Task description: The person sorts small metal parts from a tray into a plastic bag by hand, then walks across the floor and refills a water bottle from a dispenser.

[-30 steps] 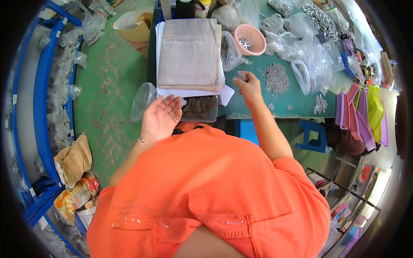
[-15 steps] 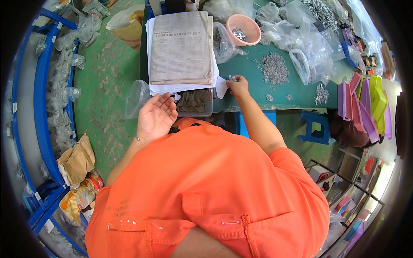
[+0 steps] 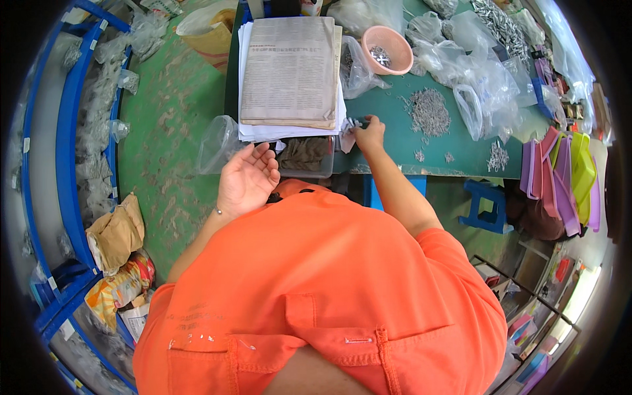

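Note:
My left hand (image 3: 249, 179) is palm up with loosely curled fingers and nothing in it, in front of the stack's left corner. Beside its fingertips is a clear plastic box (image 3: 327, 172) with a dark brown cloth (image 3: 304, 155) inside. My right hand (image 3: 370, 136) is at the stack's right edge, its fingers closed by a small white slip of paper (image 3: 347, 139) and some small grey metal pieces (image 3: 353, 123). What the fingertips grip is too small to make out. A folded newspaper (image 3: 288, 72) tops the stack of white papers (image 3: 246, 131).
On the green table (image 3: 388, 99) are a pile of small metal clips (image 3: 429, 113), a pink bowl (image 3: 387, 51) and clear plastic bags (image 3: 484, 99). Blue stools (image 3: 486, 207) stand by the table. Coloured plastic trays (image 3: 559, 174) hang at right; a blue shelf rack (image 3: 68, 131) is at left.
The whole view has shifted, so the table sits slightly further right and lower. My right hand stays by the paper slip, which now looks tilted. My left hand remains palm up.

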